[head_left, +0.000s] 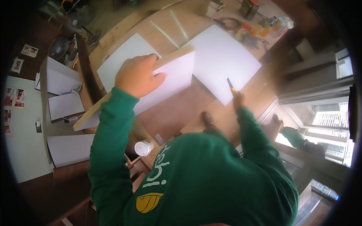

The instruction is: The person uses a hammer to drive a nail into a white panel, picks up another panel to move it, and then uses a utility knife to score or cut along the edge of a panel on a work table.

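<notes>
Centre-left: left hand (pixel 137 76) gripped yellow-edged board (pixel 171 80) | centre-right: right hand (pixel 238 100) clasped utility knife (pixel 231 86) | I reckoned a dipping blade (pixel 229 81) could scratch the upper-right white panel (pixel 226 54)

The window (pixel 332 117) glares at right; dim edges bend and blur.

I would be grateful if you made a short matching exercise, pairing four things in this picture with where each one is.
Things:
1. yellow-handled knife
2. tilted panel
3. white tub
4. yellow-orange containers

Places:
A. just right of the green left sleeve
B. gripped along its edge by the left hand
C. picture's upper right
D. in the right hand

Pairs: 1-D, 2-B, 3-A, 4-C
</notes>
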The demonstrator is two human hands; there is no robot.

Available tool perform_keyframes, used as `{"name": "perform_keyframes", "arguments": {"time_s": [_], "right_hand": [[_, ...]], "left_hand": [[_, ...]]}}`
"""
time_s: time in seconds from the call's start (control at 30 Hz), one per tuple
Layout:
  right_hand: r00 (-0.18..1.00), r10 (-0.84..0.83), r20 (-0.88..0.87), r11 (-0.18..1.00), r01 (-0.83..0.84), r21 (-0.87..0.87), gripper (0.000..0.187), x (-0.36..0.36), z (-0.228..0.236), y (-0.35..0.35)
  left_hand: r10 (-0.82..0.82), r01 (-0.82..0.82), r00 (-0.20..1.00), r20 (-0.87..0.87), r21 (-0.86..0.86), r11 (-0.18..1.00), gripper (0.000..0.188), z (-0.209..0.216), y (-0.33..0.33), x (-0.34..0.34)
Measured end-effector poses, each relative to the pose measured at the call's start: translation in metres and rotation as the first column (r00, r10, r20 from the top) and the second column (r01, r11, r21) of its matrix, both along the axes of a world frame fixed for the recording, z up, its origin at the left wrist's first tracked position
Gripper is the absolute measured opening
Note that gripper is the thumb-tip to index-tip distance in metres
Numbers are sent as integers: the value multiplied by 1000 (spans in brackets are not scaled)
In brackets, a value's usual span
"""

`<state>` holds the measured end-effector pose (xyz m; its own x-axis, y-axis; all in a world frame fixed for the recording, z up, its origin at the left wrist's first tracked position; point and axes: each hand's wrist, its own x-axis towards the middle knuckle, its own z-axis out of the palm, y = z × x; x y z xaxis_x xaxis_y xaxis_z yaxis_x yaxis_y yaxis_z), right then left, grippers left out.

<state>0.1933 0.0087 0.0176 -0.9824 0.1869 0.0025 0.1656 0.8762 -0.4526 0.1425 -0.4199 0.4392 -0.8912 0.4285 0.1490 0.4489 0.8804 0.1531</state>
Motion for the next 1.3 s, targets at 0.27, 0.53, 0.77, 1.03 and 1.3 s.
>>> {"name": "perform_keyframes", "arguments": {"time_s": [0.27,0.53,0.77,1.03,1.3], "right_hand": [[957,66,283,979,-117,168,35,-135,43,-4],[928,47,368,976,-121,181,37,-201,20,41],[937,92,338,976,-152,153,39,-212,3,47],[919,74,386,963,-166,212,53,-217,-6,47],[941,257,220,865,-122,-487,68,-183,-19,22]], "left_hand": [[143,-139,988,51,-78,987,40,15,22,7],[179,-160,975,131,-147,976,41,11,46,-3],[134,-120,984,120,-120,986,42,10,48,13],[103,-90,981,163,-89,992,45,10,52,43],[109,-96,974,201,-72,993,50,1,66,78]]}}
